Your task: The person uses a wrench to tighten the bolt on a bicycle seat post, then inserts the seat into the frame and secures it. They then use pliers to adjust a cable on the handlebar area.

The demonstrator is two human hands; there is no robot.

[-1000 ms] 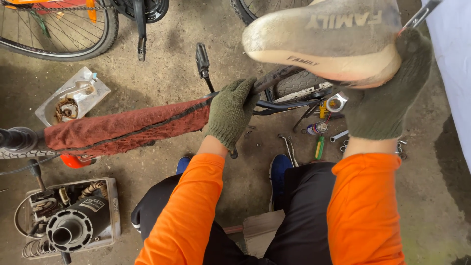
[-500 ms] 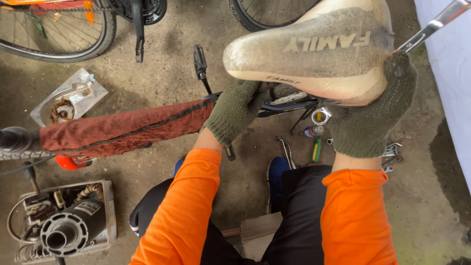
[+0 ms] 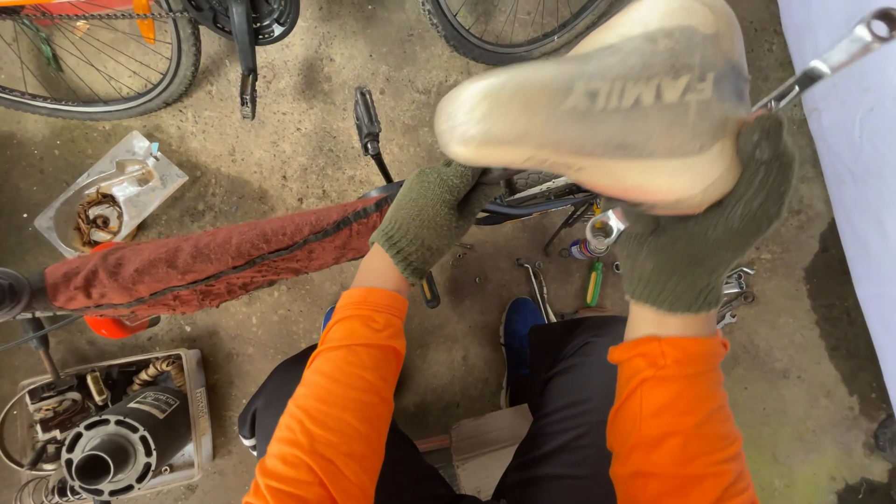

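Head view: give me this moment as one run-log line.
left hand: under saddle nose, on frame | right hand: gripping saddle rear and wrench | red cloth: wrapped on top tube | loose tools: on floor

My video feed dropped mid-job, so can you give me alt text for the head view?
Seen from above, a gloved right hand grips the rear of a worn tan bicycle saddle while the gloved left hand rests under its nose by the red-wrapped frame tube. A wrench sticks out right, small tools on the concrete floor.
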